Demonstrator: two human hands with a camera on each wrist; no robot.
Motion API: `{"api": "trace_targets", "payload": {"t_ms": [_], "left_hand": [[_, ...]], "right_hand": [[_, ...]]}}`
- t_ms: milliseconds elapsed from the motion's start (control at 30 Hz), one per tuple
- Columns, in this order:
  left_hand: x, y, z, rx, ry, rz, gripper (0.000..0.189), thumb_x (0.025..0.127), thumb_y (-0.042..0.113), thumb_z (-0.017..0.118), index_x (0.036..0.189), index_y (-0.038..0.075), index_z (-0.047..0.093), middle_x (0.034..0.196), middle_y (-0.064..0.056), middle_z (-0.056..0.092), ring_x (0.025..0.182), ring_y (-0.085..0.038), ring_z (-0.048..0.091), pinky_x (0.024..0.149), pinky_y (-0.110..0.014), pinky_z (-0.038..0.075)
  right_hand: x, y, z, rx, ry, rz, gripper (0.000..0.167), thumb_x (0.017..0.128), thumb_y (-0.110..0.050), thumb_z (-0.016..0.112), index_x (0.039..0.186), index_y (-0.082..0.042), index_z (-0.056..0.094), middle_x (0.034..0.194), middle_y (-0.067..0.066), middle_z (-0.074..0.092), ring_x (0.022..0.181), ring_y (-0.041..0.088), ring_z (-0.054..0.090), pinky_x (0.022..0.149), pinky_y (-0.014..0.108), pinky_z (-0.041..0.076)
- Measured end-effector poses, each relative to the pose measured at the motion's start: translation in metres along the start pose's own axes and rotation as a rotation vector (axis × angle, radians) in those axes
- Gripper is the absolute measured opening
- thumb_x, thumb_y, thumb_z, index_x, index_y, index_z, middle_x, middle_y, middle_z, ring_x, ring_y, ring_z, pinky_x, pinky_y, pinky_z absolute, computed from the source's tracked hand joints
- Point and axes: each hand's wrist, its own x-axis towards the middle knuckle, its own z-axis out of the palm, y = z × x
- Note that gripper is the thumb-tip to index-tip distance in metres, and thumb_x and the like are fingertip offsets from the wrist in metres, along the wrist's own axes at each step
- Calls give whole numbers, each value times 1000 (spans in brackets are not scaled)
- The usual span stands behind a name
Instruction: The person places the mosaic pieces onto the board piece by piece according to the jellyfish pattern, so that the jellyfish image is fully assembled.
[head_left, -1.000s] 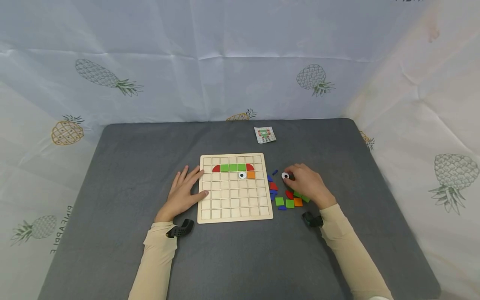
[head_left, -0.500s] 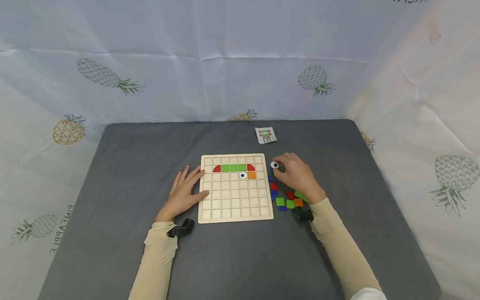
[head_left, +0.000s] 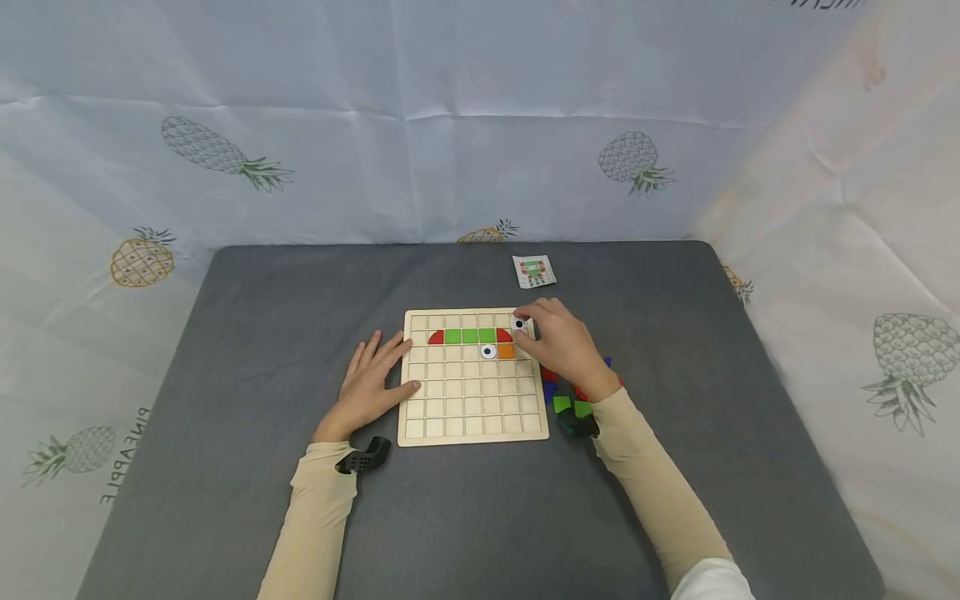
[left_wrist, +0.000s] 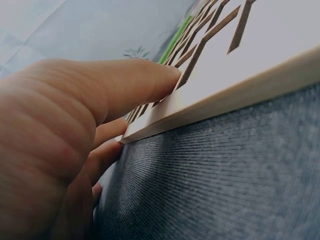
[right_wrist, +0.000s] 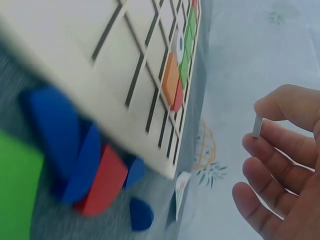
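**Pineapple-print cloth (head_left: 420, 175) behind a dark grey counter (head_left: 675, 308), where an eye tile (head_left: 519, 323) is pinched over a gridded board (head_left: 450, 408)**

Creased pale cloth fills the top and both sides of the frame; the counter below wears a finely ribbed fabric. Slightly right of centre, the board carries a row of green squares (head_left: 470, 336) with red rounded pieces (head_left: 437, 337) at its ends, and under the row's right part an orange square (head_left: 506, 351) beside a second eye tile (head_left: 488, 352).

The first eye tile appears over the board's upper right corner, seemingly raised off it. The right hand (head_left: 558, 342) pinches it between thumb and fingertip. The left hand (head_left: 365, 387) lies with fingers spread and straight along the board's left edge, thumb on its face.

That tile looks light, stiff and thin, probably smooth enough to slip; opposite edges should give the surest hold. The board seems rigid, pale wood, best steadied by its rim.

Blue pieces (right_wrist: 55, 130), some round-edged, and a red piece (right_wrist: 105, 182) lie beside the board, matt and flat-sided. A printed card (head_left: 534, 272) rests beyond its upper right corner.
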Motion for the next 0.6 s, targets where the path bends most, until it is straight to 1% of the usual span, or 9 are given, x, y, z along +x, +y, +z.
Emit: {"api": "trace_targets", "payload": {"t_ms": [200, 333, 433, 500, 600], "left_hand": [[-1, -1, 1, 7, 18, 7, 77, 92, 35, 71, 158, 12, 38, 168, -12, 28, 160, -37, 2, 129, -55, -4], [-1, -2, 1, 6, 27, 18, 77, 92, 36, 71, 157, 12, 39, 168, -13, 28, 159, -38, 3, 128, -56, -4], [-1, -2, 1, 3, 22, 16, 77, 92, 36, 71, 158, 13, 39, 168, -12, 28, 160, -37, 3, 129, -55, -4], [-1, -1, 1, 6, 19, 11, 77, 92, 35, 71, 158, 13, 39, 168, -11, 28, 160, -37, 2, 129, -55, -5], [-1, -2, 1, 15, 18, 5, 77, 92, 35, 72, 158, 13, 39, 168, -11, 28, 160, -37, 2, 129, -55, -5]], "right_hand": [[9, -12, 8, 29, -3, -59, 31, 97, -25, 68, 124, -12, 71, 113, 4, 67, 101, 20, 56, 74, 36, 57], [17, -21, 13, 27, -12, -102, 29, 97, -25, 67, 123, -13, 71, 116, 3, 67, 98, 18, 54, 66, 32, 52], [22, -28, 18, 0, -25, -126, 29, 97, -25, 67, 123, -14, 71, 116, 2, 67, 95, 17, 53, 62, 29, 49], [25, -33, 22, -12, -40, -142, 29, 97, -27, 68, 124, -14, 71, 116, 2, 67, 96, 17, 54, 64, 29, 50], [29, -40, 28, -20, -73, -165, 29, 97, -29, 68, 123, -15, 72, 115, 2, 68, 99, 18, 58, 72, 31, 54]]}}
